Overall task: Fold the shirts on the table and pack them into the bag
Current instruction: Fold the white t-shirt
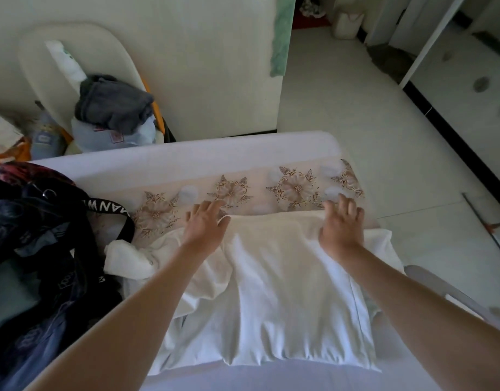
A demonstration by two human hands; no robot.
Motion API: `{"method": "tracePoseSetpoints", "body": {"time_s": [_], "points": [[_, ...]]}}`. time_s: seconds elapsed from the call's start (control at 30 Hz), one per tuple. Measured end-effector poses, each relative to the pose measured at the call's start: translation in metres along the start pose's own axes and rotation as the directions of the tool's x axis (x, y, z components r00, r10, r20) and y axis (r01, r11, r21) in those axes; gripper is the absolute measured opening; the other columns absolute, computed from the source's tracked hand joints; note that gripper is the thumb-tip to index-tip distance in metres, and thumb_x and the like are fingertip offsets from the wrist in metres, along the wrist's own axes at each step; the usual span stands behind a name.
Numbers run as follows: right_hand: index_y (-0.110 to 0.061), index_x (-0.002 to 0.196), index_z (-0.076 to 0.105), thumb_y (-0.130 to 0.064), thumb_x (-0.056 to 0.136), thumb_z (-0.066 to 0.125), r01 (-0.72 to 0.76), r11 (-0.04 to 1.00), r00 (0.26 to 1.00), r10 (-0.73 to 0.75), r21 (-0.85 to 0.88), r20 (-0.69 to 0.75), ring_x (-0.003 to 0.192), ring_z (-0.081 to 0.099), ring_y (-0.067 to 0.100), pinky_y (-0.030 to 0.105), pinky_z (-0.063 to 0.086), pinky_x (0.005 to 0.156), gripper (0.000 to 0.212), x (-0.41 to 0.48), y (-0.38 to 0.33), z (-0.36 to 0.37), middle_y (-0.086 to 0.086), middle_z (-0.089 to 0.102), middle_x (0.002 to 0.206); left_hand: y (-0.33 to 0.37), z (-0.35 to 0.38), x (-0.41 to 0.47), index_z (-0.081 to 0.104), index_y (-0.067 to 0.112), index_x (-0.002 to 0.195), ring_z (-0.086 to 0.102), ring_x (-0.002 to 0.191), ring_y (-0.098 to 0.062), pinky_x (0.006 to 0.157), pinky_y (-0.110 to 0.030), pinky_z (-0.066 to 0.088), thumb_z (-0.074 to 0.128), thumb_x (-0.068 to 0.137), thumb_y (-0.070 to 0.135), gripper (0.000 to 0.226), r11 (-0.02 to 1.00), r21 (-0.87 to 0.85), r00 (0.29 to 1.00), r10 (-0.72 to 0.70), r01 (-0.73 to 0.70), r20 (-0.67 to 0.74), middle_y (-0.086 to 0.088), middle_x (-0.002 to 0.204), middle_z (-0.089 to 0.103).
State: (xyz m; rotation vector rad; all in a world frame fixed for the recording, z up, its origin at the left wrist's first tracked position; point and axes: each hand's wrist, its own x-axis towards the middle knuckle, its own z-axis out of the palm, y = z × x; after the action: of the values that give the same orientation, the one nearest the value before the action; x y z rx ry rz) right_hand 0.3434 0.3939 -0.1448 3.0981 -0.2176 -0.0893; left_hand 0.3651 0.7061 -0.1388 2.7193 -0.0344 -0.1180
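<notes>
- We see the white shirt (285,292) lying partly folded on the table (243,153), close to us.
- Our left hand (205,225) and right hand (342,225) rest on its far edge, fingers spread, gripping nothing.
- The dark bag (31,235) sits at the left.

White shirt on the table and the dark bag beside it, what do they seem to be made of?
White shirt: soft matte cloth, probably cotton; it drapes and creases into loose folds. Dark bag: limp printed fabric with a faint sheen, possibly synthetic. Its black strap looks like woven webbing with white lettering.
</notes>
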Motion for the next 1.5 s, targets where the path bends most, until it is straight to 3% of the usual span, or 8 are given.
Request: {"method": "tracePoseSetpoints", "body": {"time_s": [0.17,0.27,0.4,0.53,0.67,0.87,1.03,1.5], "points": [[-0.016,0.119,0.059,-0.011,0.069,0.061,0.521,0.830,0.853,-0.504,0.197,-0.132,0.120,0.050,0.035,0.044,0.043,0.093,0.051,-0.049,-0.055,0.002,0.013,0.051,0.135,-0.017,0.000,-0.067,0.066,0.024,0.099,0.054,0.094,-0.018,0.083,-0.039,0.045,0.063,0.082,0.044,0.027,0.930,0.061,0.919,0.368,-0.363,-0.142,0.006,0.101,0.058],[-0.017,0.135,0.051,-0.029,0.084,0.057,0.531,0.809,0.831,-0.555,0.253,0.029,0.133,0.043,0.035,0.047,0.043,0.101,0.053,-0.078,-0.082,0.012,0.015,0.040,0.151,-0.038,-0.005,-0.106,0.064,0.035,0.111,0.051,0.106,-0.016,0.089,-0.037,0.043,0.060,0.062,0.070,0.061,0.884,0.254,0.919,0.378,-0.393,0.109,0.009,0.114,0.056],[-0.021,0.158,0.014,-0.044,0.099,0.041,0.453,0.881,0.842,-0.473,0.137,0.257,0.152,0.009,0.030,0.048,0.018,0.119,0.068,-0.101,-0.086,0.020,0.011,0.002,0.166,-0.060,-0.017,-0.116,0.075,0.026,0.094,0.061,0.088,-0.026,0.071,-0.037,0.051,0.065,0.078,0.029,0.019,0.901,0.271,0.931,0.363,-0.340,-0.040,0.004,0.093,0.068],[-0.025,0.158,0.011,-0.044,0.102,0.042,0.465,0.874,0.831,-0.486,0.140,0.273,0.153,0.006,0.030,0.048,0.015,0.120,0.067,-0.101,-0.073,0.024,0.010,-0.001,0.167,-0.055,-0.067,-0.075,0.066,0.011,0.111,0.062,0.091,-0.038,0.066,-0.037,0.044,0.047,0.098,0.019,0.024,0.965,-0.138,0.900,-0.257,0.222,-0.352,-0.014,0.103,0.066],[-0.024,0.158,0.016,-0.045,0.101,0.042,0.433,0.889,0.849,-0.457,0.145,0.267,0.153,0.005,0.027,0.046,0.015,0.122,0.066,-0.100,-0.066,0.020,0.009,0.002,0.167,-0.069,-0.100,-0.039,0.048,0.010,0.131,0.056,0.110,-0.038,0.089,-0.039,0.046,0.046,0.097,0.018,0.036,0.743,-0.407,0.772,-0.623,0.532,-0.127,-0.020,0.132,0.051],[-0.016,0.140,0.048,-0.026,0.095,0.056,0.106,0.961,0.990,-0.125,0.257,0.060,0.132,0.042,0.035,0.045,0.038,0.104,0.047,-0.134,-0.032,0.012,0.014,0.043,0.146,-0.026,-0.028,-0.107,0.045,0.021,0.140,0.044,0.127,-0.029,0.107,-0.044,0.040,0.057,0.090,0.013,0.052,0.987,-0.124,0.989,-0.113,0.101,-0.093,-0.006,0.144,0.040],[-0.015,0.109,0.059,-0.048,0.086,0.063,-0.361,0.923,0.929,0.343,0.136,0.140,0.098,0.061,0.033,0.040,0.045,0.079,0.040,-0.190,0.015,0.021,0.011,0.063,0.105,0.028,0.033,-0.171,0.056,0.023,0.133,0.045,0.132,-0.025,0.107,-0.041,0.037,0.058,0.087,0.025,0.046,0.963,-0.039,0.960,0.271,-0.268,0.077,-0.002,0.145,0.048],[-0.028,0.092,0.062,-0.040,0.090,0.059,-0.384,0.880,0.919,0.334,0.280,0.209,0.099,0.065,0.022,0.036,0.032,0.085,0.013,-0.218,0.063,0.021,-0.006,0.071,0.093,0.027,0.080,-0.239,0.036,0.032,0.149,0.028,0.147,-0.026,0.118,-0.046,0.016,0.035,0.095,0.046,0.056,0.849,0.188,0.867,0.467,-0.495,0.173,-0.001,0.159,0.031]]}}
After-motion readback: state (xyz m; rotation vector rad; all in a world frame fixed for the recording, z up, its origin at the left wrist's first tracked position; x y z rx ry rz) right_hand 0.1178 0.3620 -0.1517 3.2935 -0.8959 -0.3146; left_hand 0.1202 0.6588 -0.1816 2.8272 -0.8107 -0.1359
